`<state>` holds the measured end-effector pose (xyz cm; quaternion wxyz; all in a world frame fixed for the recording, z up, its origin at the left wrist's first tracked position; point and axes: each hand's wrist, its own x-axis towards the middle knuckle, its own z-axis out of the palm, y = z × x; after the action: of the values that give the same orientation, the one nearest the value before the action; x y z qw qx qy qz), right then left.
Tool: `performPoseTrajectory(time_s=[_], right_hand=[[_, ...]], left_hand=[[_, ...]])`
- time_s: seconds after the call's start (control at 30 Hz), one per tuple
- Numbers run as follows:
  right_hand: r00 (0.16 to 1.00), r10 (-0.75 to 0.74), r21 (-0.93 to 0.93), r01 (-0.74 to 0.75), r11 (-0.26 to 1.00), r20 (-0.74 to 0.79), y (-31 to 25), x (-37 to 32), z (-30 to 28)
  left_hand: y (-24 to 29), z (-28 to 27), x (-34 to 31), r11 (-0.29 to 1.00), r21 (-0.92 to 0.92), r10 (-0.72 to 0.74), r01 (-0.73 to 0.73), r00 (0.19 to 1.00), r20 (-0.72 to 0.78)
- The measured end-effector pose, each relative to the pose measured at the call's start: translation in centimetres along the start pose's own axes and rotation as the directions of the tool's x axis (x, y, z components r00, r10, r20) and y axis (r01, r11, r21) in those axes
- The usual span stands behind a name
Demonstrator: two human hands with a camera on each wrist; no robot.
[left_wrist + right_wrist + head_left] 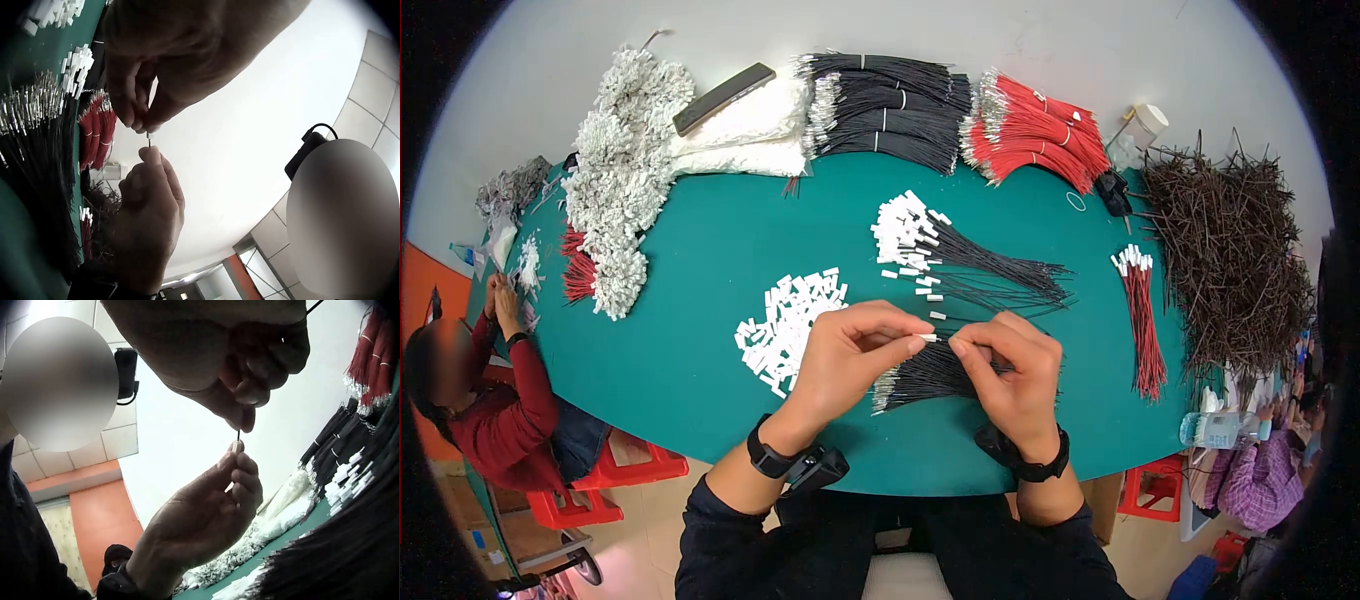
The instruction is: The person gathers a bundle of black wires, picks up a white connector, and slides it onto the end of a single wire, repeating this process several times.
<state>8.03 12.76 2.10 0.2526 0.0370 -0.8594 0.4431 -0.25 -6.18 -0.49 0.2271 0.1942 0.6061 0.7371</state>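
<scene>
In the head view my left hand (835, 360) pinches a small white plastic connector housing (926, 337) between thumb and forefinger. Facing it, my right hand (1018, 375) pinches a thin black wire (239, 435) near its end. In the right wrist view the wire's end meets the housing (236, 447); how deep it sits inside cannot be seen. More of that wire runs out behind the right hand. Under the hands lies a bundle of black wires (935, 382) with bare metal terminals. Left of them spreads a pile of loose white housings (780, 325).
Beyond the hands, black wires with white housings (905, 235) lie on the green table (700, 340). Red wires with white ends (1142, 320) sit at right, beside a dark tangled heap (1230, 260). Black bundles (890, 110) and red bundles (1040, 130) line the back. Another person (490, 410) sits at left.
</scene>
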Motion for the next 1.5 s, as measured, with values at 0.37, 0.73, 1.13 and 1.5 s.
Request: performPoseTrajectory(time_s=[0.37, 0.73, 1.13, 1.5], right_hand=[[1.000, -0.018, 0.017, 0.018, 1.000, 0.016, 0.1, -0.1, 0.3], [0.994, 0.022, -0.105, -0.011, 0.994, 0.107, 1.0, 0.7, -1.5], [0.939, -0.059, -0.241, 0.148, 0.959, 0.339, 2.8, 0.0, -0.6], [0.944, -0.026, -0.234, 0.108, 0.966, 0.330, 2.0, -0.5, 1.1]], left_hand=[[-0.2, 0.2, -0.1, 0.998, -0.030, -0.050, 0.051, 0.998, 0.027], [0.2, 0.0, 1.2, 0.993, 0.101, -0.050, 0.057, 0.997, -0.065], [1.0, -4.8, 1.1, 0.374, 0.892, 0.093, -0.256, 0.967, 0.239], [0.1, -5.0, 0.3, 0.194, 0.942, -0.081, -0.275, 0.952, 0.295]])
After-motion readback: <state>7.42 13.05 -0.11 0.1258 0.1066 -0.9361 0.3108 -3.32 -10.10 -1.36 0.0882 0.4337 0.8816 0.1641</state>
